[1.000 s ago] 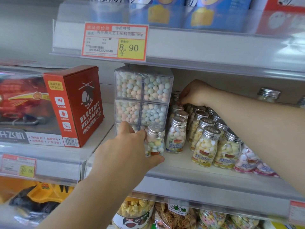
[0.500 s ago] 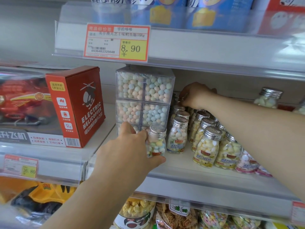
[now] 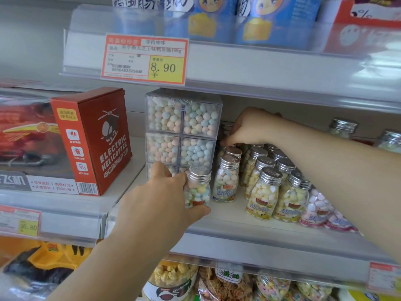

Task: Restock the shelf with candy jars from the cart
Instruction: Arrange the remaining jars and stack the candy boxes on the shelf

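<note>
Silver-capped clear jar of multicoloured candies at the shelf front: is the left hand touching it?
Touching. The head view shows the left hand curled round the silver-capped clear candy jar, thumb at its base and fingers against its left side.

A: What sort of place is this?
B: A shop. A price tag (image 3: pixel 144 59) reading 8.90 is clipped to the shelf edge (image 3: pixel 260 70), with rows of candy jars (image 3: pixel 262 196) and a boxed toy helicopter (image 3: pixel 95 140).

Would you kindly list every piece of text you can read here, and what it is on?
"8.90": upper price tag
"ELECTRIC HELICOPTER": red box
"36.80": lower-left price tag
Labels on the candy jars and the small Chinese print: too blurred to read.
</note>
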`<state>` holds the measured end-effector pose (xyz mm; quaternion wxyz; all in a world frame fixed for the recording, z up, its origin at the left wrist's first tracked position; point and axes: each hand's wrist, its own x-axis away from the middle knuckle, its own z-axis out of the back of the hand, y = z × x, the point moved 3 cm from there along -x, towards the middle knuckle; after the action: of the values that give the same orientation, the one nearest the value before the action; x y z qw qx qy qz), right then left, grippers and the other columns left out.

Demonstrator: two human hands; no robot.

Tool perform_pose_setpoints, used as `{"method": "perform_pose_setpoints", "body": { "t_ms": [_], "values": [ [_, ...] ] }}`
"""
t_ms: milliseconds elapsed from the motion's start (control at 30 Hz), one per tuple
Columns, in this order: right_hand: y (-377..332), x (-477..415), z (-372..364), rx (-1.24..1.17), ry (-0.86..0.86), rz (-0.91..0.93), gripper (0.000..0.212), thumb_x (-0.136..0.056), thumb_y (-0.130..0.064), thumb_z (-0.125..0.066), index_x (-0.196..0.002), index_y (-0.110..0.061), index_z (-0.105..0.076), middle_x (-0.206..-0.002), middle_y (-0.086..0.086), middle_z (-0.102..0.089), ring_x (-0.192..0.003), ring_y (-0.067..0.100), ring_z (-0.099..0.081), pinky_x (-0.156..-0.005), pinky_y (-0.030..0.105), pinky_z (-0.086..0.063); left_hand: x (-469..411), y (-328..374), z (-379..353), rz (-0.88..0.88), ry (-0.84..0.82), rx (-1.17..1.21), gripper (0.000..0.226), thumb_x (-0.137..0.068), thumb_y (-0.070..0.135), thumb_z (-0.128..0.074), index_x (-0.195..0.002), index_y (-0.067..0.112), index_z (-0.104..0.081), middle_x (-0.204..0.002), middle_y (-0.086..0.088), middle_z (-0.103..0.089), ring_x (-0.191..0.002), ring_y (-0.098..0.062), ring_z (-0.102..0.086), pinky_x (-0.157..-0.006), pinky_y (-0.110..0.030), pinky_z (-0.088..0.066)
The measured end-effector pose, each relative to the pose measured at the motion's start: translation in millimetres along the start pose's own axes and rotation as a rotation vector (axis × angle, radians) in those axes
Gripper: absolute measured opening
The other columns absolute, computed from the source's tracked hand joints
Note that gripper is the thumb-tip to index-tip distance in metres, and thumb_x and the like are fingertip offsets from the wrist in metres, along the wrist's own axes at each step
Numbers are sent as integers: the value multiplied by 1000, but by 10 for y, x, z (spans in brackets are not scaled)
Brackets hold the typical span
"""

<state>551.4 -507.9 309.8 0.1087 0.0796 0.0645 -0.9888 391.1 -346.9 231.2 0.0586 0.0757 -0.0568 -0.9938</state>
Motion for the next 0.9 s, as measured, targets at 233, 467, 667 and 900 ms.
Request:
{"method": "perform_pose_setpoints", "body": {
  "t_ms": [233, 467, 667, 900],
  "values": [
    [59, -54, -37, -128, -30, 25, 43, -59, -55, -79, -83, -21, -78, -87, 2, -73, -89, 23, -67, -90, 43, -55, 5, -1, 1, 8, -5, -6, 68, -77, 85, -44, -125, 36, -45, -129, 9, -34, -88, -18, -61, -64, -28, -47],
    [96, -53, -48, -217, -20, 132, 26, -78, -28, -82, -99, -15, -75, -91, -2, -67, -100, 22, -65, -90, 31, -50, -5, -8, -14, 8, -12, 9, 70, -77, 85, -45, -127, 37, -44, -128, 9, -33, -95, -17, -62, -65, -28, -45],
    [80, 26, -5, -183, 49, 87, 28, -72, -50, -81, -85, -27, -72, -92, -11, -67, -101, 19, -62, -101, 43, -45, -5, -10, -17, 10, -21, 18, 70, -77, 85, -46, -127, 37, -44, -128, 9, -33, -95, -17, -61, -65, -28, -45],
    [-93, 363, 135, -76, -175, 91, 43, -75, -58, -74, -88, -17, -76, -83, -3, -73, -79, 14, -64, -73, 26, -49, -8, -9, -23, 3, -28, 4, 69, -79, 83, -46, -128, 35, -43, -131, 9, -33, -78, -17, -50, -65, -28, -44]
  ]
}}
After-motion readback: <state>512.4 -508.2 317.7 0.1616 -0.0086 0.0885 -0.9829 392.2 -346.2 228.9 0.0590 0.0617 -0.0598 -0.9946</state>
